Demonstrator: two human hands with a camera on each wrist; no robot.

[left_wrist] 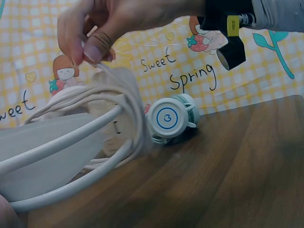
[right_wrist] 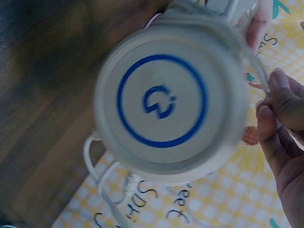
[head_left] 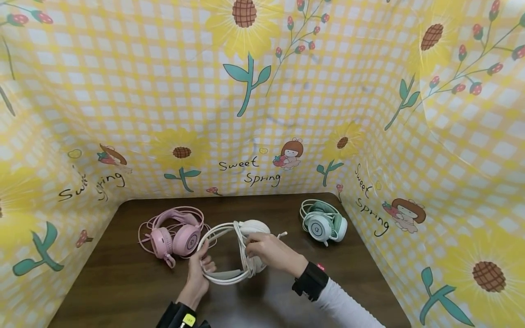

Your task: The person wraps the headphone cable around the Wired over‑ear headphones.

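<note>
Our left hand (head_left: 198, 276) curled round headband (head_left: 227, 281) of white plastic over-ear headset (head_left: 256, 226), held above dark-brown wood-grain table (head_left: 123, 282); our right hand (head_left: 274, 251) pinches thin white cable (left_wrist: 137, 107).

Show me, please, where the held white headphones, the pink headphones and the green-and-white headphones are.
White headphones (right_wrist: 164, 107): right wrist view, outer face of one ear cup.
Pink headphones (head_left: 187, 240): head view, ear cup with a visible logo.
Green-and-white headphones (head_left: 318, 228): head view, white outer face of one ear cup.
</note>
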